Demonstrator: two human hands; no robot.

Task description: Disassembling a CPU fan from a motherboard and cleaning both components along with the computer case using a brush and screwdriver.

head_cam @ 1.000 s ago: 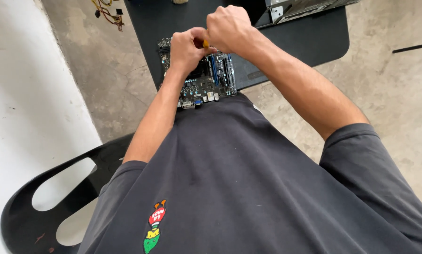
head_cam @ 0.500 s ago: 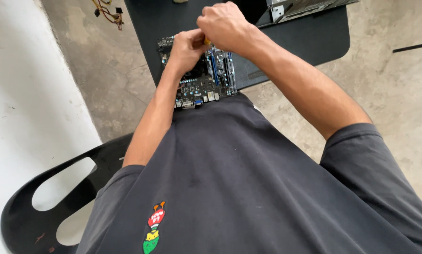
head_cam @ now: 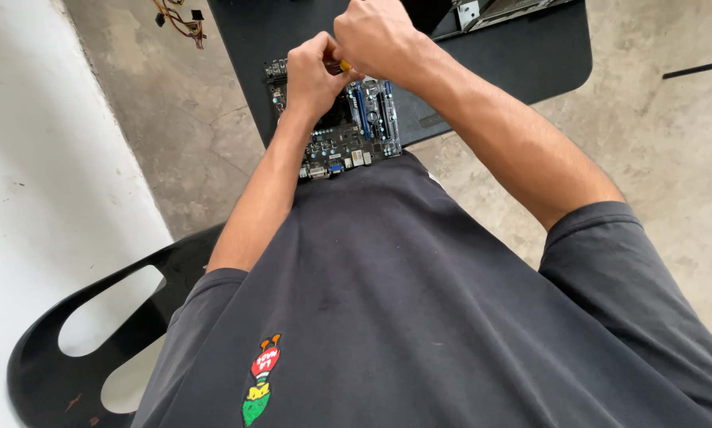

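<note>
A dark computer motherboard (head_cam: 364, 131) with blue slots lies on the near edge of a black table (head_cam: 530, 47), right in front of my body. Both hands are bunched together over its far part. My left hand (head_cam: 315, 73) is curled, its fingers pinching a small yellow-handled tool (head_cam: 345, 66). My right hand (head_cam: 378, 36) is a closed fist just above and to the right, touching the left hand and closed over the same tool. Most of the tool and the spot it touches on the board are hidden by the hands.
I sit on a black plastic chair (head_cam: 47, 357) on a concrete floor (head_cam: 181, 143). A bundle of yellow and black cables (head_cam: 180, 14) lies on the floor at top left. Part of a metal computer case (head_cam: 491, 9) sits at the table's far side. A white wall runs along the left.
My right fist has shifted slightly left and up, closer to the left hand. The yellow tool tip, hidden half a second ago, shows again between the hands.
</note>
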